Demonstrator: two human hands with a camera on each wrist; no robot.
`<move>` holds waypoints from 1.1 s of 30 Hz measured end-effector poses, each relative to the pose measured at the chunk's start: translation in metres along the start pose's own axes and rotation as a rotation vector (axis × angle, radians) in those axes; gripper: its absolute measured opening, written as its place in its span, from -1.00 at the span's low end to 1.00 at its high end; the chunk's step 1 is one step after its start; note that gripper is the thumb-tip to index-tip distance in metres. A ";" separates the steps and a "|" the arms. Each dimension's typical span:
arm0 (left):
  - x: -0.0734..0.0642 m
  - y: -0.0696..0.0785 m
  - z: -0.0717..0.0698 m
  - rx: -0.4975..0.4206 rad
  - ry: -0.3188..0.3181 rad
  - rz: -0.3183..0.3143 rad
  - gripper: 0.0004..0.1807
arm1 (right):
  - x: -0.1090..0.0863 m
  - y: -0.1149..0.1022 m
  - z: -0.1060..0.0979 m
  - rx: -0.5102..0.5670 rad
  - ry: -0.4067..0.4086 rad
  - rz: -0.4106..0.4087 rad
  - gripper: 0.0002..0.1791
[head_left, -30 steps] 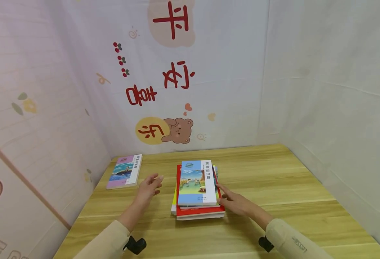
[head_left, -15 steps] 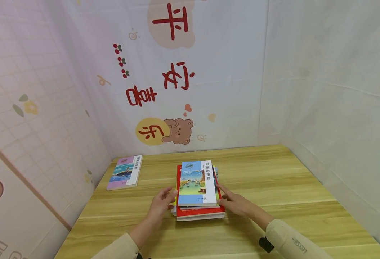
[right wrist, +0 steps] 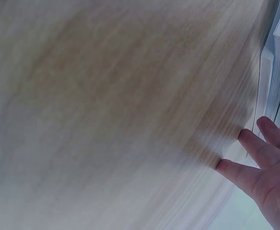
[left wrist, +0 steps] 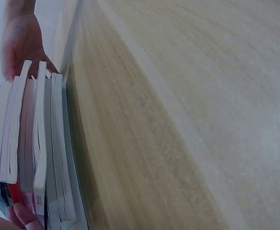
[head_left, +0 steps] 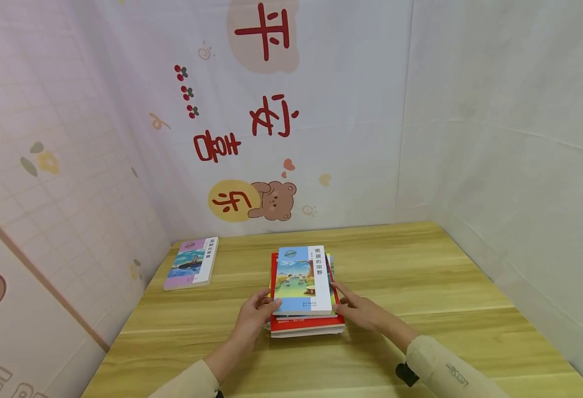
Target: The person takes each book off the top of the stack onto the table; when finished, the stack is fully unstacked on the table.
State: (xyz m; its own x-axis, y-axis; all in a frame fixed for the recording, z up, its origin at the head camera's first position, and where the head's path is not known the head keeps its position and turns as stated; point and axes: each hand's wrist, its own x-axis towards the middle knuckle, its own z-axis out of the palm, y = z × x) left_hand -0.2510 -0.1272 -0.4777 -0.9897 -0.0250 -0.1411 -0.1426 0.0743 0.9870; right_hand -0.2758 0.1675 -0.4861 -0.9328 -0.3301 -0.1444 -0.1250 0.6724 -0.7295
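Centrally, on the counter (head_left: 420,265): 1 stack of books (head_left: 305,301), edges uneven. Handling, presumed: weighty together, covers bendable and apt to slide; best gripped low, both long sides. Long axis: runs toward the backdrop (head_left: 351,138); top cover (head_left: 297,279) reads upright from the near side. Left hand (head_left: 252,318), right hand (head_left: 366,314): fingers relaxed, ungripping, touching opposite sides. Far left: 1 purple-edged book (head_left: 192,264).
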 end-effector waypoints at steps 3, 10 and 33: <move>0.001 -0.003 -0.001 0.000 -0.025 0.025 -0.25 | 0.000 -0.001 -0.001 -0.002 0.000 -0.001 -0.26; 0.003 -0.002 0.001 0.040 -0.037 0.049 -0.26 | 0.002 -0.002 -0.004 -0.003 0.002 -0.009 -0.27; 0.005 0.001 0.002 0.138 -0.054 0.020 -0.23 | 0.001 0.000 -0.001 0.010 -0.003 -0.016 -0.25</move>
State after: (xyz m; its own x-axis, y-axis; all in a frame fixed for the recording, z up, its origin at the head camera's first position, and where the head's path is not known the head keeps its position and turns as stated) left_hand -0.2559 -0.1252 -0.4772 -0.9911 0.0311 -0.1291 -0.1198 0.2104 0.9702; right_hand -0.2767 0.1679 -0.4860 -0.9297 -0.3428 -0.1348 -0.1362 0.6601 -0.7387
